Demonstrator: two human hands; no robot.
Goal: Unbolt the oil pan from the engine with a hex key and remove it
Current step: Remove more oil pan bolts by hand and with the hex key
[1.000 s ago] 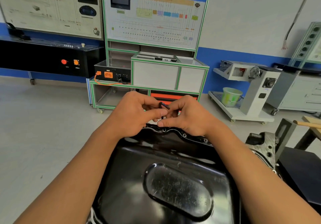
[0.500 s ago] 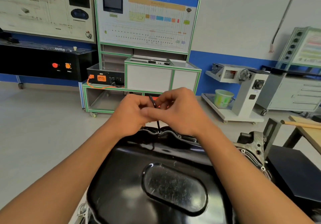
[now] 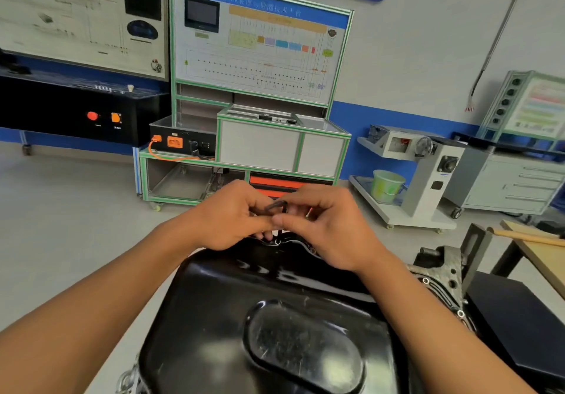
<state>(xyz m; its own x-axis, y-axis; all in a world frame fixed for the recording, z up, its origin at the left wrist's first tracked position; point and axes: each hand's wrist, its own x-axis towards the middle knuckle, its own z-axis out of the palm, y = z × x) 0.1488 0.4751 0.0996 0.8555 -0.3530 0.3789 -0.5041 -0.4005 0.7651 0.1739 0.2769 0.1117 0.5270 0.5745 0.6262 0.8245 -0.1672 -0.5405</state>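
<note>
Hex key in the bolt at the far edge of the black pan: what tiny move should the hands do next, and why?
Probably twist the hex key a part-turn to loosen the bolt. The left hand and right hand both pinch its bent top, its tip appears seated in that bolt, and the oil pan is not yet off.

We see a glossy black oil pan (image 3: 232, 296) at lower centre, a dark hex key (image 3: 275, 205) above it, a pale green bucket (image 3: 385, 186) at right, a green-framed white cabinet (image 3: 260, 149) and an orange cable (image 3: 171, 159).
</note>
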